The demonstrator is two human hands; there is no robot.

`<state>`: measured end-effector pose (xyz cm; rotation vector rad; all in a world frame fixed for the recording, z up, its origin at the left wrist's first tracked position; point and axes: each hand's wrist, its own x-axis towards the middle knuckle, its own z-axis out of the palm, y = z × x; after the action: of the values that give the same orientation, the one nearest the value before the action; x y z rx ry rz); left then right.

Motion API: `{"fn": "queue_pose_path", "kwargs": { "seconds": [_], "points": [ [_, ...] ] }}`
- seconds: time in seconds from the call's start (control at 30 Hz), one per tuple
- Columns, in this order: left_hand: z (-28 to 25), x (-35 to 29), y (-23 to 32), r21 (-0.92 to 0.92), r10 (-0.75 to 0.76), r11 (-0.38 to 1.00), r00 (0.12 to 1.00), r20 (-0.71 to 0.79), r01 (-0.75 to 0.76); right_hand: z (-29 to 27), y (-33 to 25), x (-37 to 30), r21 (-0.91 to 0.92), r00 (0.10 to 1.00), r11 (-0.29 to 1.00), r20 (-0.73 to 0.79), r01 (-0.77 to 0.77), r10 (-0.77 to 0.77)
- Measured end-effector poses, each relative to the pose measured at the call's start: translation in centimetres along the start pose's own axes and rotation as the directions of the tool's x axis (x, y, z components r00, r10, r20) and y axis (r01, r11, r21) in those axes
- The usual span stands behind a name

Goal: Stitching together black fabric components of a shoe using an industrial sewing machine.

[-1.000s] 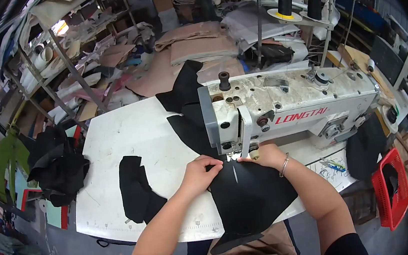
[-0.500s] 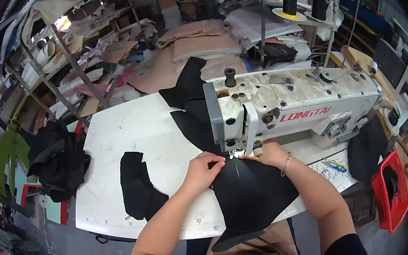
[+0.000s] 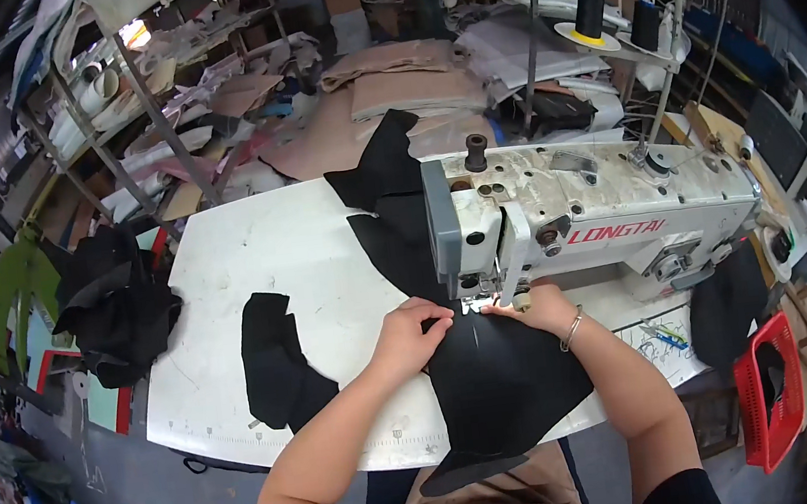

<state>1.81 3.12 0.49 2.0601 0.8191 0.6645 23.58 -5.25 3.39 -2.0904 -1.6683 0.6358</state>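
A large black fabric piece lies under the presser foot of a white sewing machine and hangs over the table's front edge. My left hand is closed, thumb and forefinger pinching the fabric's edge just left of the foot. On the foot's right, my right hand rests on the fabric with a digit stretched toward the needle; the machine head partly hides its other fingers. More black fabric extends behind the foot. A separate cut black piece lies to the left on the white table.
A heap of black fabric sits beyond the table's left edge. At right are a blue-green tool, perhaps snips, and a red plastic basket. Thread cones stand on a rack behind, near stacked brown sheets.
The view has shifted slightly, moving the machine and fabric a little rightward in the picture. Both hands keep their places beside the presser foot; the left fingers look slightly farther from it.
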Motion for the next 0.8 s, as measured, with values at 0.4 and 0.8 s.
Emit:
{"fn": "queue_pose_path", "kwargs": {
  "seconds": [0.4,0.8],
  "points": [
    [0.4,0.4,0.3,0.038,0.04,0.999,0.999,-0.011,-0.039,-0.3,0.1,-2.1,-0.055,0.956,0.994,-0.273,0.095,-0.106],
    [-0.2,0.2,0.2,-0.016,-0.024,1.0,1.0,-0.004,0.024,-4.8,12.5,-14.9,-0.237,0.337,0.954,-0.927,-0.183,-0.166]
  ]
}}
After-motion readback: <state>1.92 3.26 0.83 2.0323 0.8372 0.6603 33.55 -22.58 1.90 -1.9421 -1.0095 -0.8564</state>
